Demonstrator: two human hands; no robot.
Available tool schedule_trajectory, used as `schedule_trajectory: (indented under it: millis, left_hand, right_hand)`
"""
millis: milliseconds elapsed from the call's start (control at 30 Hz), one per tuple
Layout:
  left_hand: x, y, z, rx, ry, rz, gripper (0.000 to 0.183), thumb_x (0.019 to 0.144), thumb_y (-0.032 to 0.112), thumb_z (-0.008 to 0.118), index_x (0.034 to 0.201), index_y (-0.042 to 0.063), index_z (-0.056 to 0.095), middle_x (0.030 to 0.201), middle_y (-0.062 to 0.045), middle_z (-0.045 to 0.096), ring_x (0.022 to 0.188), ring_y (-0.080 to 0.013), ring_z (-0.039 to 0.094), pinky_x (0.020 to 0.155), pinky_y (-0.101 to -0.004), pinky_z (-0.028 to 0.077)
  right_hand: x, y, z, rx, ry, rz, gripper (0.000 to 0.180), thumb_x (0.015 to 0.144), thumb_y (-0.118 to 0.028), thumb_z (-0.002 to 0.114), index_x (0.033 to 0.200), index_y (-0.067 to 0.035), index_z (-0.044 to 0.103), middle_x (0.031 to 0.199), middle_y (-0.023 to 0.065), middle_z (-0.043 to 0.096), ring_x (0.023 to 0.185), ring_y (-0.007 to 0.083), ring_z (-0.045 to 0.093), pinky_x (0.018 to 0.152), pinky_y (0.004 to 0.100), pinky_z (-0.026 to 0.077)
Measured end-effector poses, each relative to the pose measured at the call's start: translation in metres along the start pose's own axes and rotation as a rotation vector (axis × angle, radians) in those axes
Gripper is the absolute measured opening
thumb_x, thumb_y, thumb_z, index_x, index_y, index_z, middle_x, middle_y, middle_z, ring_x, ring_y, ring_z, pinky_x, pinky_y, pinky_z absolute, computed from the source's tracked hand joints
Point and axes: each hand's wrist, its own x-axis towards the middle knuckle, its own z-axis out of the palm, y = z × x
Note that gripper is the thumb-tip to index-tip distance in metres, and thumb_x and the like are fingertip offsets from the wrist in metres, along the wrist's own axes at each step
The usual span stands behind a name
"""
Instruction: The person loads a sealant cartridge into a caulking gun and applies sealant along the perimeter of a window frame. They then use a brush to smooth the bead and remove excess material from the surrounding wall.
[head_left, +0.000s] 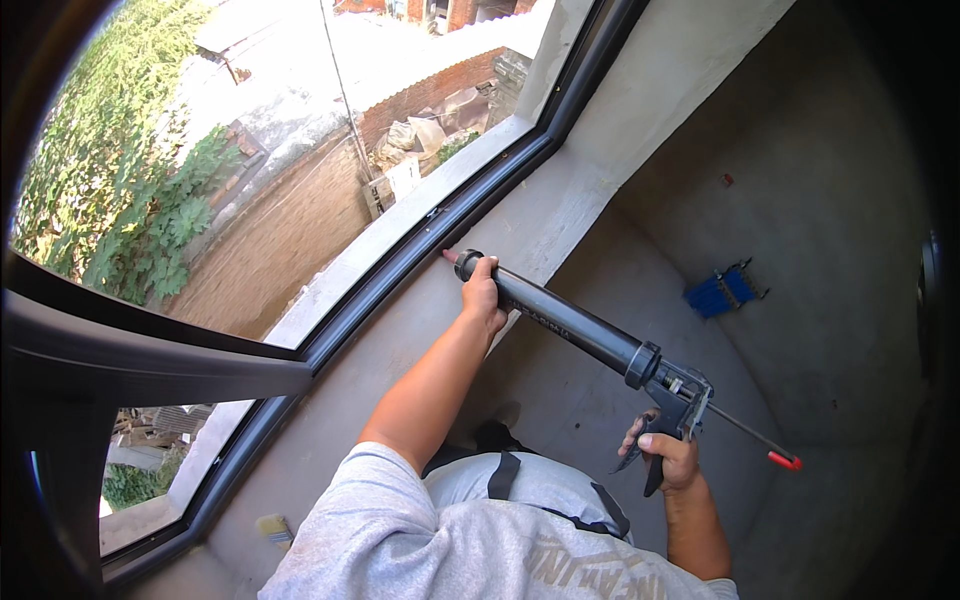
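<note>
A black sausage-type caulking gun (574, 322) slants across the view, its barrel bearing writing. My left hand (484, 296) holds the barrel from below, just behind its front collar. My right hand (669, 454) is wrapped around the handle, with fingers at the trigger (630, 446). The reddish nozzle (449, 256) points at the joint where the dark window frame (397, 277) meets the plastered sill (517, 214); whether it touches cannot be made out. From the gun's rear end sticks the metal push rod (750, 431), tipped with a red end piece (784, 460).
A paintbrush (275, 529) lies on the sill at lower left. Below, a blue item with metal fittings (724, 291) rests by the wall on the concrete floor (645, 300). A dark mullion (187, 367) rises at left. Outside stand a brick wall (285, 225) and leafy vines (112, 172).
</note>
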Motion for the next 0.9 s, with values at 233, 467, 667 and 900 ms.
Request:
schedule_trajectory:
  millis: [233, 467, 667, 900]
  left_hand:
    - [-0.043, 0.014, -0.046, 0.05, 0.055, 0.005, 0.043, 0.092, 0.036, 0.079, 0.115, 0.009, 0.054, 0.096, -0.008, 0.06, 0.085, -0.0287, 0.066, 0.077, -0.0563, 0.059]
    - [-0.071, 0.026, -0.091, 0.03, 0.016, -0.024, 0.038, 0.095, 0.034, 0.078, 0.113, 0.011, 0.055, 0.102, -0.008, 0.055, 0.094, -0.0281, 0.061, 0.084, -0.0544, 0.057]
    - [-0.079, 0.033, -0.102, 0.043, 0.007, -0.009, 0.039, 0.095, 0.034, 0.078, 0.114, 0.01, 0.054, 0.102, -0.009, 0.055, 0.094, -0.0288, 0.061, 0.085, -0.0538, 0.057]
    - [-0.098, 0.041, -0.119, 0.057, 0.01, -0.005, 0.041, 0.094, 0.035, 0.079, 0.117, 0.01, 0.054, 0.106, -0.01, 0.056, 0.097, -0.0299, 0.062, 0.089, -0.0543, 0.057]
  right_hand:
    - [-0.04, 0.023, 0.014, -0.101, -0.015, 0.083, 0.025, 0.08, -0.012, 0.077, 0.101, -0.002, 0.069, 0.085, 0.0125, 0.07, 0.076, 0.0254, 0.071, 0.072, 0.0414, 0.063]
    - [-0.077, 0.041, 0.031, -0.147, -0.002, 0.147, 0.026, 0.08, -0.007, 0.074, 0.105, -0.001, 0.068, 0.085, 0.0161, 0.068, 0.078, 0.0292, 0.071, 0.072, 0.0441, 0.063]
    - [-0.092, 0.057, 0.061, 0.048, -0.05, -0.004, 0.039, 0.079, -0.003, 0.07, 0.117, 0.002, 0.069, 0.107, 0.0182, 0.073, 0.1, 0.0374, 0.077, 0.09, 0.0582, 0.066]
    - [-0.106, 0.063, 0.06, -0.011, -0.054, 0.049, 0.04, 0.076, -0.003, 0.071, 0.116, -0.001, 0.065, 0.104, 0.0173, 0.073, 0.095, 0.0345, 0.077, 0.087, 0.0554, 0.066]
